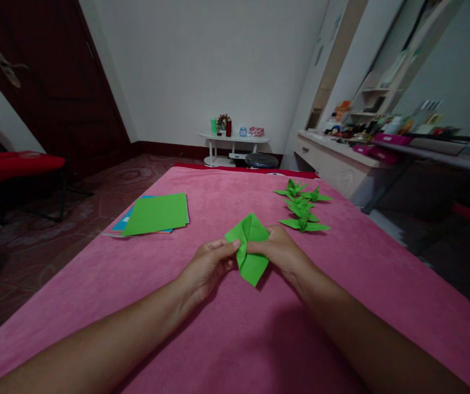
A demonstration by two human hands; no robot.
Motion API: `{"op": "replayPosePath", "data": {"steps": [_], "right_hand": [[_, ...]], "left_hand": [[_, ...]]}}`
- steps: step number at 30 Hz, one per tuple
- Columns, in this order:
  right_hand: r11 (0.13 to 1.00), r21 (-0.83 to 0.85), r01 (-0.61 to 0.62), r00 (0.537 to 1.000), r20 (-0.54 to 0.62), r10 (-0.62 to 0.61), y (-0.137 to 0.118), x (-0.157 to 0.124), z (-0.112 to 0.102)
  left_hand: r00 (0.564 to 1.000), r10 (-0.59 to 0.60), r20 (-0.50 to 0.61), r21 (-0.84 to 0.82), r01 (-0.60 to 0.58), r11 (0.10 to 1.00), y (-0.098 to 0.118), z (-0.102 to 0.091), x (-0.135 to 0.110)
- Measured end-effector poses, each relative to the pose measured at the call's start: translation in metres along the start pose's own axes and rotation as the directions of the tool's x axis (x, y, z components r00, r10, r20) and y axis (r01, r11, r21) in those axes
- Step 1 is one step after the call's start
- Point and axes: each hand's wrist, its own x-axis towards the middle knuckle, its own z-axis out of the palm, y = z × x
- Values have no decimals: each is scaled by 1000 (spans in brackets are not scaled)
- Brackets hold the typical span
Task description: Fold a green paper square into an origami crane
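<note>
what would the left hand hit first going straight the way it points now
The left hand would first push into the folded green paper it holds, then likely meet the right hand, though depth is unclear.

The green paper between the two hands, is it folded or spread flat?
Folded: creases and flaps show on the green paper held by the left hand and right hand.

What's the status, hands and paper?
Left hand, right hand: both holding folded green paper. Creased, over pink cloth. Paper stack, green folded pieces lie apart, not blocking.
</note>
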Motion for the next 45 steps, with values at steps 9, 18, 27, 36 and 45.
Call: {"op": "replayPosePath", "data": {"steps": [9,18,27,36,45], "right_hand": [[994,-109,-8,994,108,20,3,0,-2],[992,-121,20,994,113,-6,5,-1,0],[991,-133,0,997,72,10,9,0,5],[994,-106,9,996,84,0,9,-1,7],[994,-102,28,991,132,-14,15,-1,8]], "left_hand": [[997,-34,66,29,32,999,6,0,3],[998,-36,52,31,34,999,3,-1,1],[999,39,-31,20,-38,999,-1,8,-1],[994,71,-80,4,-71,998,-2,14,-4],[981,148,-125,-21,-152,988,-8,13,-3]]}}
